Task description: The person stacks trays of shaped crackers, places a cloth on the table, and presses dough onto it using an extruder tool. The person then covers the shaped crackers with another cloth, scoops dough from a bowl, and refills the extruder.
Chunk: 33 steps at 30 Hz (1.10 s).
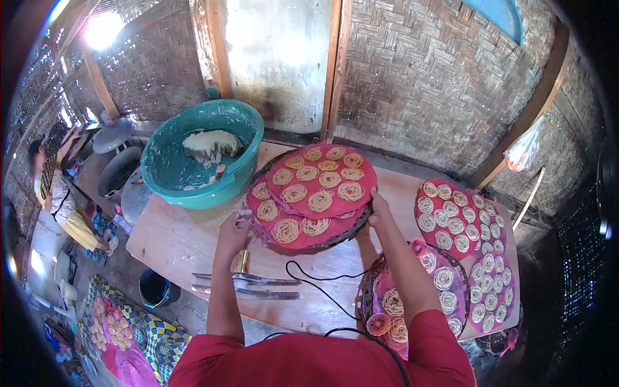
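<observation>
A dark-rimmed round tray (342,236) bears two overlapping pink mesh sheets (333,188) with several coils of pale noodle-like dough (320,201) on top. My right hand (379,209) grips the tray's right edge, with the fingers partly hidden beneath. At the opposite side, my left hand (236,226) has its fingers curled at the left edge of the tray. A large green basin (203,193) with a lump of pale dough (211,146) stands beyond my left hand. Below the tray lie a metal press tool with long handles (248,278) and a gold-coloured cylinder (244,261).
More pink sheets with coils lie on the wooden table (174,235) at the right, including a pink sheet (493,287) near its edge. A black cable (322,288) crosses the table. At the far left is another person (61,200), near dark pans (120,171). A black bucket (158,291) stands on the floor.
</observation>
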{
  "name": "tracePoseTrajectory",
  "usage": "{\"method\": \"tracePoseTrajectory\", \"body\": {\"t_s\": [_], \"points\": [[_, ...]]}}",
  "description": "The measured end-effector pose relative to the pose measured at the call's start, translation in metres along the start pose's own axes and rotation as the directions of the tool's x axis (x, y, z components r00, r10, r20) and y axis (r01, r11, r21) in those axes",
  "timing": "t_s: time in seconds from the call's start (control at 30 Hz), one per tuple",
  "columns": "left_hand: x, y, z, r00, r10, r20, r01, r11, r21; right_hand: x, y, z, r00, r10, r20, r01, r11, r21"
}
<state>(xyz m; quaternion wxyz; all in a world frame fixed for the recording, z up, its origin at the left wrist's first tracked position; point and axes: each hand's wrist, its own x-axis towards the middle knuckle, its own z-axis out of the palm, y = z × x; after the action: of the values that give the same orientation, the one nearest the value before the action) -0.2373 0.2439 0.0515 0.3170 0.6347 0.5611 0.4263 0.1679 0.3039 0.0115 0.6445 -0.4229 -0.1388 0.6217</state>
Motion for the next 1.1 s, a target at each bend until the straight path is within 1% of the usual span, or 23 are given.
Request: {"method": "tracePoseTrajectory", "body": {"t_s": [0.07,0.1,0.17,0.2,0.27,0.33,0.37,0.4,0.43,0.47,0.53,0.57,0.63,0.7,0.8,0.83,0.87,0.93,0.97,1.0,1.03,1.07,1.1], "points": [[0.000,0.000,-0.003,1.000,0.014,-0.005,-0.014,1.000,-0.012,0.013,0.012,-0.012,0.992,-0.069,-0.109,0.074,0.996,0.045],[0.000,0.001,-0.003,1.000,0.005,-0.020,-0.006,0.999,-0.041,0.013,0.010,-0.016,0.992,-0.073,-0.104,0.078,0.996,0.042],[-0.001,0.002,-0.007,0.999,-0.008,-0.040,0.005,0.998,-0.070,0.011,0.004,-0.027,0.993,-0.110,-0.030,0.114,0.975,0.193],[-0.003,0.009,-0.013,0.999,-0.032,-0.027,0.032,0.999,-0.004,0.010,-0.002,-0.035,0.994,-0.107,-0.026,0.110,0.975,0.192],[-0.001,0.000,-0.014,0.998,-0.059,-0.020,0.060,0.996,0.063,0.008,-0.021,-0.053,0.971,-0.237,0.021,0.229,0.957,0.176],[0.010,-0.038,0.002,0.999,0.016,0.033,-0.015,0.999,-0.033,-0.015,-0.055,-0.053,0.946,-0.301,-0.119,0.315,0.940,0.128],[0.012,-0.038,0.012,0.999,0.012,0.032,-0.011,0.999,-0.035,-0.019,-0.072,-0.058,0.932,-0.321,-0.169,0.345,0.927,0.146],[0.015,-0.030,0.029,0.981,-0.158,0.110,0.187,0.920,-0.345,-0.024,-0.088,-0.065,0.915,-0.339,-0.219,0.377,0.912,0.160],[0.017,-0.028,0.041,0.930,-0.285,0.233,0.368,0.710,-0.601,-0.029,-0.103,-0.076,0.915,-0.341,-0.216,0.377,0.913,0.154],[0.019,-0.034,0.047,0.931,-0.284,0.231,0.366,0.705,-0.607,-0.035,-0.119,-0.087,0.900,-0.399,-0.173,0.425,0.891,0.160],[0.021,-0.038,0.055,0.757,-0.510,0.407,0.637,0.439,-0.634,-0.052,-0.144,-0.102,0.879,-0.459,-0.126,0.475,0.864,0.167],[0.022,-0.032,0.059,0.762,-0.504,0.407,0.632,0.441,-0.637,-0.063,-0.155,-0.108,0.846,-0.507,-0.165,0.528,0.839,0.132],[0.020,0.003,0.063,0.670,-0.702,0.243,0.631,0.364,-0.685,-0.085,-0.171,-0.108,0.804,-0.557,-0.207,0.583,0.806,0.097],[0.027,-0.003,0.067,0.659,-0.694,0.290,0.655,0.339,-0.676,-0.106,-0.178,-0.110,0.716,-0.593,-0.368,0.671,0.729,0.131],[0.047,-0.026,0.077,0.618,-0.667,0.415,0.715,0.258,-0.650,-0.111,-0.189,-0.147,0.701,-0.632,-0.332,0.681,0.731,0.047],[0.053,-0.029,0.081,0.605,-0.653,0.455,0.732,0.233,-0.640,-0.115,-0.188,-0.150,0.710,-0.639,-0.297,0.694,0.705,0.142],[0.058,-0.032,0.090,0.608,-0.649,0.457,0.734,0.240,-0.636,-0.118,-0.187,-0.152,0.705,-0.642,-0.302,0.700,0.699,0.145],[0.057,-0.017,0.107,0.861,-0.335,0.383,0.487,0.319,-0.813,-0.123,-0.187,-0.158,0.689,-0.644,-0.332,0.714,0.680,0.165],[0.058,-0.010,0.112,0.861,-0.328,0.390,0.490,0.321,-0.811,-0.125,-0.186,-0.161,0.687,-0.629,-0.365,0.711,0.686,0.157],[0.050,0.022,0.104,0.953,-0.191,0.235,0.296,0.414,-0.861,-0.127,-0.185,-0.162,0.680,-0.633,-0.371,0.717,0.679,0.155],[0.039,0.054,0.094,0.997,-0.038,0.074,0.083,0.473,-0.877,-0.129,-0.182,-0.162,0.661,-0.641,-0.390,0.727,0.676,0.122],[0.026,0.083,0.083,0.996,-0.029,0.082,0.086,0.471,-0.878,-0.130,-0.182,-0.163,0.642,-0.650,-0.408,0.736,0.671,0.090],[0.011,0.110,0.070,0.996,0.048,-0.074,-0.087,0.691,-0.717,-0.126,-0.180,-0.168,0.629,-0.677,-0.383,0.754,0.652,0.085]]}}
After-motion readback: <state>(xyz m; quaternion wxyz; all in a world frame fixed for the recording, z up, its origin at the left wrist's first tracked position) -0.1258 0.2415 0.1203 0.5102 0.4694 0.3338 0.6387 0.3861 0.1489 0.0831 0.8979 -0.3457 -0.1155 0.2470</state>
